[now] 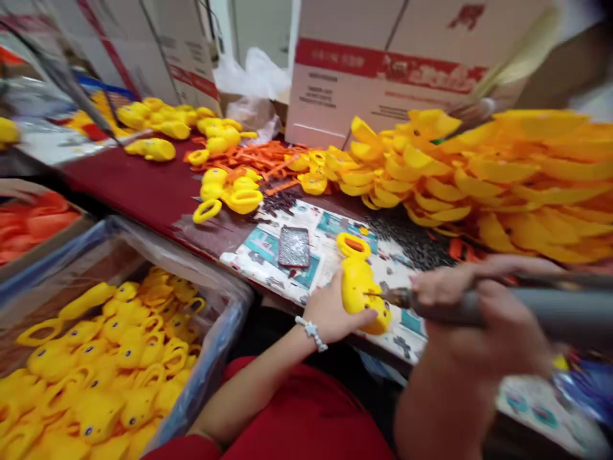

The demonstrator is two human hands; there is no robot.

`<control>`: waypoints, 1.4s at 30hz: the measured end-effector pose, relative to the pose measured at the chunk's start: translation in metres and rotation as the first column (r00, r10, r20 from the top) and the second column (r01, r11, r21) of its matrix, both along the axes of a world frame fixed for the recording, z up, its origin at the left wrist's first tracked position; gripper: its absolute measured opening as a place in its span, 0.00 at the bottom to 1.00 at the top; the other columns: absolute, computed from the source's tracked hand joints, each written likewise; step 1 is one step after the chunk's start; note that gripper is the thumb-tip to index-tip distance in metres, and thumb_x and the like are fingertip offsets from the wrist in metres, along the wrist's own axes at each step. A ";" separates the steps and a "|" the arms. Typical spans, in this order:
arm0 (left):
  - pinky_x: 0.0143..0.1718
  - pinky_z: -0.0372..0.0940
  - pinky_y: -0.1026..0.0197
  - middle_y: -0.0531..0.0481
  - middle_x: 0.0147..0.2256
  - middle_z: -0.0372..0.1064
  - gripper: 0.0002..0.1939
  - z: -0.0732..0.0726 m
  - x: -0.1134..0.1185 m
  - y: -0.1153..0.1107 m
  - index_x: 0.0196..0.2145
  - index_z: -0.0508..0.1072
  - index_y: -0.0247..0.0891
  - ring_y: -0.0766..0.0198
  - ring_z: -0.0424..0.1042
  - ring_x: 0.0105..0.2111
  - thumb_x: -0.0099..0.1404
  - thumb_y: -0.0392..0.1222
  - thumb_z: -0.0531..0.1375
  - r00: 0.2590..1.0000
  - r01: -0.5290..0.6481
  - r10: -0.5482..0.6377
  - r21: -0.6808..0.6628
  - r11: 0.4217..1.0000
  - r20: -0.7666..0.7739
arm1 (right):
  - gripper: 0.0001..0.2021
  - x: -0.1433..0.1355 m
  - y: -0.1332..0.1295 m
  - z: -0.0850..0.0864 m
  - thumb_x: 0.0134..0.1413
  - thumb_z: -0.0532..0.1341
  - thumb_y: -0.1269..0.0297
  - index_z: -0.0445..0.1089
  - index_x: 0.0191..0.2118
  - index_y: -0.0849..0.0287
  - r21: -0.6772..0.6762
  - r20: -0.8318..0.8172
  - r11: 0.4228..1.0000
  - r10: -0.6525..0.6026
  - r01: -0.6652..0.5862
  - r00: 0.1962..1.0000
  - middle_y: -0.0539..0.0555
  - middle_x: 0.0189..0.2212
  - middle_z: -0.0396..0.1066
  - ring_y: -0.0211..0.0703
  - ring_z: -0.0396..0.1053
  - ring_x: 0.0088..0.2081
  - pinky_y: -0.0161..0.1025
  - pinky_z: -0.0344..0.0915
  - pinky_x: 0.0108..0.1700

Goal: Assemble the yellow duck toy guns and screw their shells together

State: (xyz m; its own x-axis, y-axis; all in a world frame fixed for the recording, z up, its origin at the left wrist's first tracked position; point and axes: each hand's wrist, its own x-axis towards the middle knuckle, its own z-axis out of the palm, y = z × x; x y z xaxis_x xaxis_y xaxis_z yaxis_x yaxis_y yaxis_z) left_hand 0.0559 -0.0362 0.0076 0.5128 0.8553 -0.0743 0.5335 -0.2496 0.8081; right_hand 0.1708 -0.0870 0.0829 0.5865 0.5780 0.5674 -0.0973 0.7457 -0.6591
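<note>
The left hand (330, 312) is grasping a yellow plastic toy with a rounded body and an oval loop handle (358, 281), and its thumb is lying across the toy just below the contact point, so the likeliest trouble is sitting right there: if the thin metal bit (378, 294) were skidding off the smooth, curved plastic, it could be striking that thumb or scoring the surface. The bit is coming in from the side at a low slant, and a poor angle could be causing such a slip; a loose hold could be letting the toy twist. The toy is lying near the front edge of the worktop (129, 185), so a hard push might be tipping it over.

The right hand (479, 348) is closing around a dark grey cylindrical power tool (565, 313), its fingers reaching along the front end; blur is hiding their exact placing. That forearm is rising steeply from below, while the left forearm is stretching forward and across from a red sleeve, its wrist wearing a pale beaded bracelet (311, 332).

Farther out, a heap of small dark screw-like pieces (407, 236) is spreading beyond the toy, where a knock could be scattering them. Behind, stacked curved yellow plastic shells (507, 172) are leaning together, and a bump might be sliding them down.
</note>
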 end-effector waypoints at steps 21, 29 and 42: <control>0.51 0.64 0.45 0.36 0.52 0.67 0.48 0.001 0.011 -0.003 0.60 0.53 0.34 0.45 0.69 0.50 0.47 0.50 0.69 0.985 -0.076 0.095 -0.132 0.988 0.146 | 0.06 0.011 0.026 -0.009 0.45 0.60 0.70 0.60 0.30 0.58 -0.130 0.059 0.989 0.081 -0.072 0.995 0.42 0.13 0.60 0.34 0.58 0.14 0.34 0.60 0.20; 0.58 0.60 0.48 0.37 0.57 0.62 0.44 -0.010 0.006 -0.003 0.61 0.57 0.32 0.47 0.64 0.56 0.49 0.45 0.68 0.956 -0.001 0.038 -0.125 0.992 0.292 | 0.05 0.016 0.030 -0.022 0.47 0.59 0.69 0.60 0.30 0.58 -0.106 0.059 0.976 0.196 -0.189 0.979 0.43 0.15 0.60 0.34 0.58 0.15 0.34 0.60 0.21; 0.61 0.58 0.53 0.34 0.58 0.61 0.45 -0.008 0.001 -0.008 0.63 0.55 0.26 0.49 0.63 0.58 0.53 0.47 0.66 0.981 0.050 -0.039 -0.051 0.997 0.190 | 0.03 0.013 0.020 -0.028 0.52 0.56 0.71 0.63 0.34 0.59 -0.093 0.059 0.964 0.255 -0.250 0.965 0.45 0.20 0.62 0.35 0.62 0.20 0.38 0.61 0.26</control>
